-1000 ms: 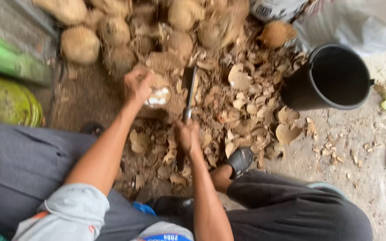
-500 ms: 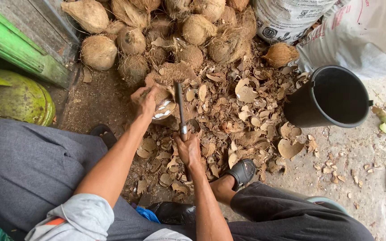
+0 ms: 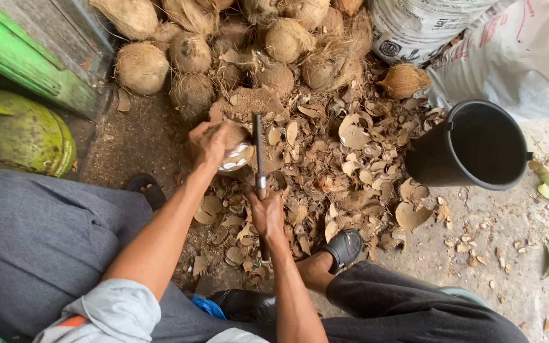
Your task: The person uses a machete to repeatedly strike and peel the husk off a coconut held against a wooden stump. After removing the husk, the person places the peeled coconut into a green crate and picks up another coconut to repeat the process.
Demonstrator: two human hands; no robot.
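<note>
A seated person's right hand (image 3: 266, 213) is clenched around the handle of a long blade (image 3: 258, 147), its edge set against a partly shelled coconut (image 3: 235, 154). The left hand (image 3: 210, 141) wraps closed over that coconut, held just above a litter of broken shell pieces (image 3: 344, 171). One black bucket (image 3: 478, 145) stands to the right. Beyond, roughly a dozen husked coconuts (image 3: 142, 67) lie heaped, several cut off by the frame. One green gas cylinder (image 3: 23, 136) is partly hidden at left.
</note>
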